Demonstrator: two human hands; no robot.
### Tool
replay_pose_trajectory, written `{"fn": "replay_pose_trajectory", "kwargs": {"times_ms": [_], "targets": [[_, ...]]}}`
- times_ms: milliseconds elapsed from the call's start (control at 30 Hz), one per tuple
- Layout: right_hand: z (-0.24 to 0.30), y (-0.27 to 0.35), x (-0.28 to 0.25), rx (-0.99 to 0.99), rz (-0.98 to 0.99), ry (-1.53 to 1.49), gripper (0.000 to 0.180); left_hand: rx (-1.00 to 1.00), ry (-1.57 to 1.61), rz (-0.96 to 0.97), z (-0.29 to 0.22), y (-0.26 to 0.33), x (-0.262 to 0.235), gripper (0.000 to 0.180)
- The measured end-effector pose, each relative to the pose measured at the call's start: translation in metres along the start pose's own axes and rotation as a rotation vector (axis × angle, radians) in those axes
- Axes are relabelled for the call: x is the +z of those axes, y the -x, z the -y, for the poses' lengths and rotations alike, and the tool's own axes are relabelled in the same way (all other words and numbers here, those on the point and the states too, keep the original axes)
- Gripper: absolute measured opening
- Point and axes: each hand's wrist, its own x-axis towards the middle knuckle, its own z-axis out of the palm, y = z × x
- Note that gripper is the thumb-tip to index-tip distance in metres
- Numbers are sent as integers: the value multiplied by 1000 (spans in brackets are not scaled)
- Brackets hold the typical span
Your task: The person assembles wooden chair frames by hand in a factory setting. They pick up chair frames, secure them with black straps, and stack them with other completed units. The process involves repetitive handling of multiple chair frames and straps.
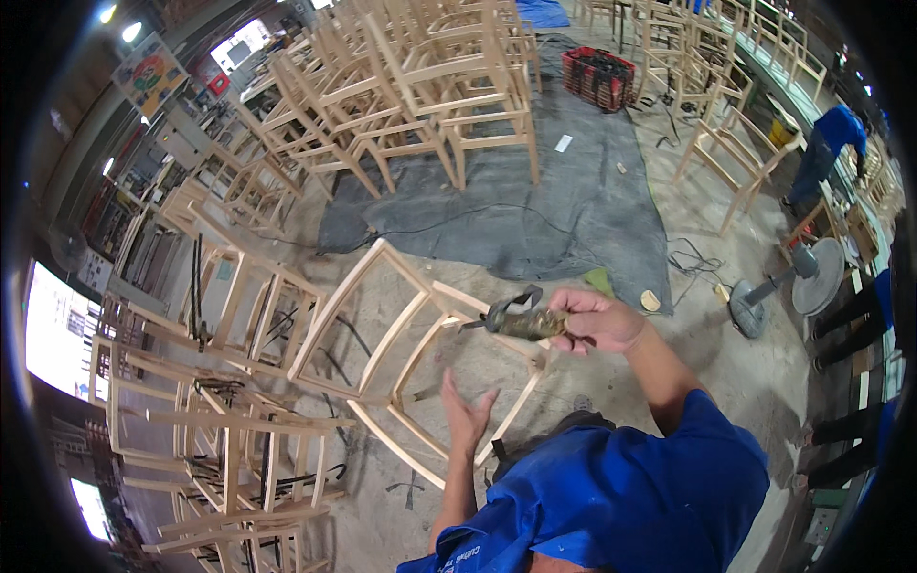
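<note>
A bare wooden chair frame (409, 315) without a seat stands tilted on the floor right in front of me. Above its right side, my right hand (600, 325) is closed around the rear end of a dark, worn drill-like power tool (523, 323). The tool's thin tip points left over the frame; its exact kind is blurred. My left hand (466, 413) is open with fingers apart, over the near part of the chair frame, and holds nothing.
Stacked wooden chair frames (215, 420) crowd my left. More chairs (411, 95) stand on a grey sheet (497, 234) ahead, near a red basket (598, 78). At right are a pedestal fan (818, 277), loose cables (695, 260) and a person in blue (833, 143).
</note>
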Motion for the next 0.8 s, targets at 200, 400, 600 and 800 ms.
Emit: {"fn": "replay_pose_trajectory", "kwargs": {"times_ms": [200, 400, 600, 800], "targets": [[27, 63, -18, 59, 65, 183, 22, 389, 66, 422, -138, -53, 92, 59], [111, 149, -81, -476, -430, -40, 20, 332, -246, 621, -117, -9, 174, 28], [87, 257, -187, -408, -1320, 513, 22, 134, -546, 910, -83, 4, 160, 35], [-58, 257, -201, 77, -1221, 225, 37, 357, -245, 963, -140, -50, 224, 28]]}}
